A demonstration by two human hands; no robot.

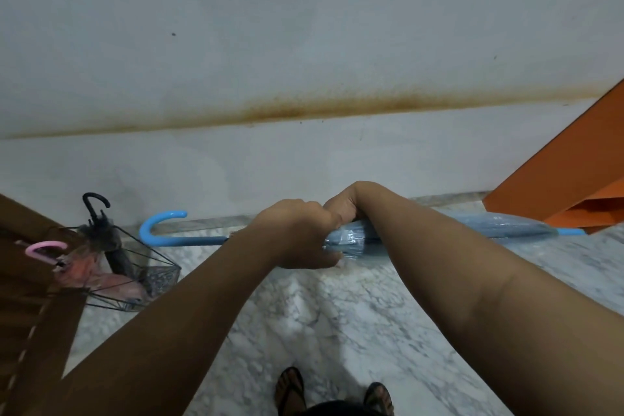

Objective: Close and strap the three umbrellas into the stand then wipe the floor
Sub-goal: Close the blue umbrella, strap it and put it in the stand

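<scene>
Blue umbrella (439, 230) held level, left hand (297, 240) and right hand (341, 208) grips clamped around its folded canopy.

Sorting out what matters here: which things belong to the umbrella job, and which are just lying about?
Job:
blue umbrella, held level by left hand and right hand
pink umbrella in the stand
black umbrella in the stand
wire stand
marble floor

Lying about:
orange panel
stained wall
</scene>
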